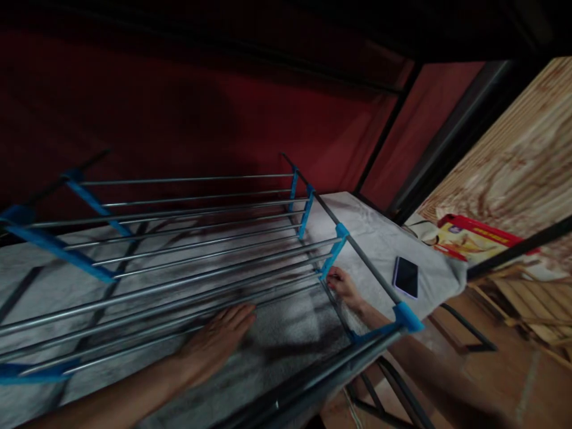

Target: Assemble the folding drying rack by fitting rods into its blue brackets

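A rack of metal rods [210, 241] joined by blue plastic brackets stands or lies on a light grey cloth [286, 333]. My right hand [343, 287] has its fingers closed at the lower end of a blue plastic bracket [334, 255], beside a dark pole; the fingertips are partly hidden. My left hand [218, 336] is stretched out flat at the lowest rods, its fingers extended and nothing gripped. Whether it presses on a rod or the cloth I cannot tell. A long dark side pole [373, 271] passes above my right forearm.
A phone [406, 277] lies on the cloth to the right. Beyond it is a red and yellow box [480, 238]. A dark metal frame post [451, 131] rises at the right, and a dark red panel [201, 125] closes the back. Wooden slats [531, 304] show low at the right.
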{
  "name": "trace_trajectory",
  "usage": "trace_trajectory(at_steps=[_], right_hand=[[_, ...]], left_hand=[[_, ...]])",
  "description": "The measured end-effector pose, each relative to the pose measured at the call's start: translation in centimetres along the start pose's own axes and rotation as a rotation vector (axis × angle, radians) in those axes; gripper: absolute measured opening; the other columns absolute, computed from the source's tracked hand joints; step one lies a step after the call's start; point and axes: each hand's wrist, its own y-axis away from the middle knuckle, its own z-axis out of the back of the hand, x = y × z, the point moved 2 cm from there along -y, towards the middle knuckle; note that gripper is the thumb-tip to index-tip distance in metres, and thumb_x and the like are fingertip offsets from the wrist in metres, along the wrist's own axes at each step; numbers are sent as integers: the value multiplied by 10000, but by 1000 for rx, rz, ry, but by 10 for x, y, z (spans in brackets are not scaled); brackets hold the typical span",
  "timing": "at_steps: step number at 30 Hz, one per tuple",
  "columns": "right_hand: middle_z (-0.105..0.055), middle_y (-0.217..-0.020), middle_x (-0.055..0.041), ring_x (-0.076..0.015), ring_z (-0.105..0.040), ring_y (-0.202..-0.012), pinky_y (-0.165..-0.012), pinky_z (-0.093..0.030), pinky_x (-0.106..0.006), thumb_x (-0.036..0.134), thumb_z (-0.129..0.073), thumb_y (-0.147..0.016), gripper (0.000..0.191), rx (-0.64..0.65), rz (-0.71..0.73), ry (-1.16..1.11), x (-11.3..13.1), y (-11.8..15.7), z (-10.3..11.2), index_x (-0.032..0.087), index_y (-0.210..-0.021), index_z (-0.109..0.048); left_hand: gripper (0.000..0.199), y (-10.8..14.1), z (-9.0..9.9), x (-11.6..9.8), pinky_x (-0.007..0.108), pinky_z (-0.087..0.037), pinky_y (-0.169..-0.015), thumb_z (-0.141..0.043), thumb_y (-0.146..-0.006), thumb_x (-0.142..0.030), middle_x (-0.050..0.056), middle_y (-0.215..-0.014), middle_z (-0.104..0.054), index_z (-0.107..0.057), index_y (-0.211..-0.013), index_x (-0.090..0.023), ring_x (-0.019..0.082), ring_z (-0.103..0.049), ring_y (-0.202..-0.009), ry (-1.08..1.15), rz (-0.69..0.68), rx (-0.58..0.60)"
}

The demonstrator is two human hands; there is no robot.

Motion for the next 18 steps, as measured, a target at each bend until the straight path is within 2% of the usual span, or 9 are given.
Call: trace_trajectory(at_steps=[2, 4, 7, 9, 11, 13, 15, 18], right_hand=[[-591, -785, -7, -185, -531, -769, -736, -472, -329, 358, -662, -717, 163, -8, 8, 6, -1, 3, -9, 238, -810, -603], [-599, -792, -2, -187, -533, -776, -754, -469, -332, 341, -654, -735, 151, 3, 10, 4, -1, 7, -15, 234, -834, -615], [-617, -826, 3, -199, -557, -804, -786, -479, -340, 363, -663, -759, 174, 21, 9, -13, 3, 12, -19, 235, -868, -618], [-649, -898, 1, -214, -590, -854, -828, -492, -351, 401, -663, -792, 231, 48, 9, -39, 8, 14, -21, 243, -958, -633], [-673, -983, -3, -222, -620, -902, -876, -500, -363, 430, -681, -802, 331, 80, 16, -78, 13, 13, -22, 262, -1083, -630], [-680, -1041, -13, -224, -639, -935, -911, -503, -374, 442, -705, -791, 404, 89, 25, -105, 15, 10, -24, 276, -1148, -615], [-683, -1051, -23, -230, -648, -956, -919, -508, -380, 447, -709, -787, 391, 69, 35, -79, 14, 6, -24, 278, -1127, -620], [-692, -1060, -38, -243, -653, -1002, -942, -510, -395, 450, -668, -816, 334, 44, 67, 20, 9, 1, -21, 272, -1097, -633]], left_hand=[[635, -17, 8, -9, 494, -344, -1223, -347, -899, -115, 106, -1613, -370, -441, -1519, -213, 282, -362, -1484, -1, 78, -25], [609, -28, 13, -21, 462, -395, -1194, -340, -897, -105, 138, -1562, -446, -481, -1486, -168, 273, -442, -1432, 14, 83, -34], [641, -35, 15, -41, 425, -468, -1137, -322, -856, -49, 101, -1470, -555, -553, -1425, -232, 251, -539, -1342, 8, -33, -14], [670, -38, 19, -53, 453, -440, -1162, -349, -842, -47, 83, -1475, -555, -541, -1442, -275, 269, -518, -1364, -53, -99, -47], [658, -45, 29, -58, 500, -390, -1192, -372, -865, -70, 91, -1510, -520, -502, -1477, -272, 295, -469, -1406, -114, -79, -158], [598, -57, 40, -57, 510, -418, -1160, -388, -905, -107, 123, -1499, -526, -489, -1482, -226, 306, -499, -1377, -121, 24, -234], [536, -72, 49, -53, 473, -484, -1090, -408, -944, -155, 141, -1457, -564, -483, -1473, -195, 294, -580, -1290, -73, 126, -188], [435, -89, 55, -48, 394, -531, -1012, -388, -994, -217, 116, -1370, -640, -529, -1406, -215, 251, -653, -1196, 8, 172, -48]])
